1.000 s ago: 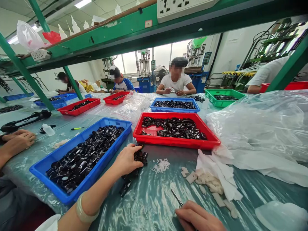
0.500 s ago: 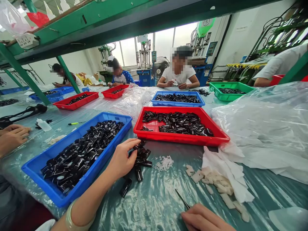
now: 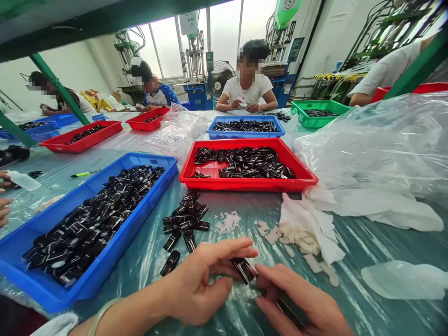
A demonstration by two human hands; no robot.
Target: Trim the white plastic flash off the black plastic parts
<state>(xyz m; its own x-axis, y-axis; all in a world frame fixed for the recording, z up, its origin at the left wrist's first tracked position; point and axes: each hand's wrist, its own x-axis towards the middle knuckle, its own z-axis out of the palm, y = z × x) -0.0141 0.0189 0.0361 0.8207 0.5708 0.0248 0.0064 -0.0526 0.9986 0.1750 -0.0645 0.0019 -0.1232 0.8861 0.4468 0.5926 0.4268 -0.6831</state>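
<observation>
My left hand [image 3: 206, 280] holds a small glossy black plastic piece [image 3: 243, 270] with a pale line on it, between thumb and fingers. Close on its right, my right hand [image 3: 297, 298] is closed round a slim dark tool [image 3: 290, 312] that looks like tweezers; its tip is hidden at the black piece. The fingertips of both hands nearly meet there. Beyond my left hand lies a loose pile of similar black pieces [image 3: 185, 214] on the plastic-covered table. White scraps [image 3: 227, 223] lie to the right of that pile.
A blue tray [image 3: 140, 228] of black pieces stands left, a red tray [image 3: 245, 185] ahead. Pale flat pieces [image 3: 311, 242] and white cloth [image 3: 325, 228] lie right, near crumpled plastic sheeting [image 3: 378, 154]. A co-worker's hand [image 3: 4, 210] is beside a white bottle [image 3: 24, 180].
My left hand has come back from the pile towards me, now with a black piece in it. My right hand has moved up to meet it. The view has shifted.
</observation>
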